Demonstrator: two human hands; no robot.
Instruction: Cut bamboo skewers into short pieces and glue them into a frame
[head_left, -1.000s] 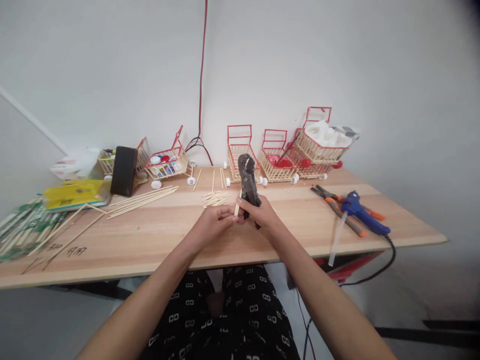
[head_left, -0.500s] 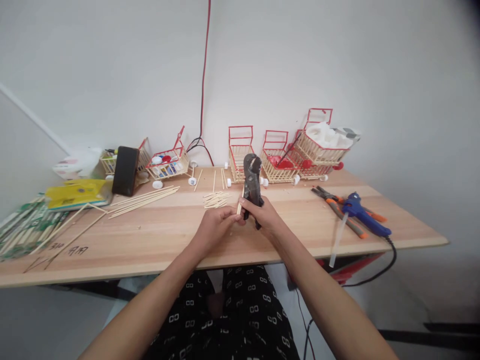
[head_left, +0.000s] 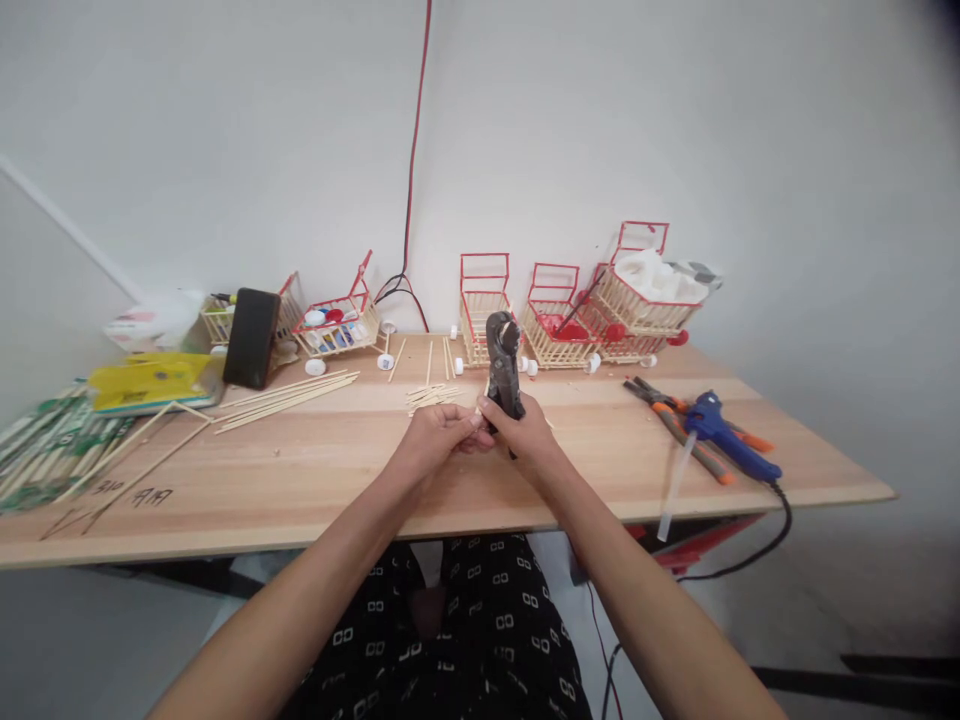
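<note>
1. The right hand (head_left: 525, 432) is closed around the handles of a black cutter (head_left: 502, 365), held upright above the middle of the wooden table (head_left: 315, 470), head pointing up and away from the person.
2. The left hand (head_left: 435, 437) has its fingertips pinched together just beside the right hand, touching it. A short pale stick (head_left: 480, 408) appears to sit in that pinch against the cutter's lower part; the piece is small and largely covered, so its exact seat cannot be confirmed.
3. Just beyond the hands lies a loose heap of short cut sticks (head_left: 431, 397).
4. To the left of the heap, a bundle of long bamboo skewers (head_left: 289, 394) lies flat, pointing toward the left edge.
5. Along the wall stand small stick-built carts with red frames: one at centre (head_left: 482, 312) directly behind the cutter, others at right (head_left: 600, 320), and one at left holding bottle caps (head_left: 334, 327).
6. A dark phone (head_left: 250, 338) leans upright at rear left, with a yellow packet (head_left: 150, 380) near it.
7. On the right side of the table lie a blue glue gun (head_left: 731, 440) and, touching it, orange-handled pliers (head_left: 675, 420). The gun's cord drops over the front edge.
</note>
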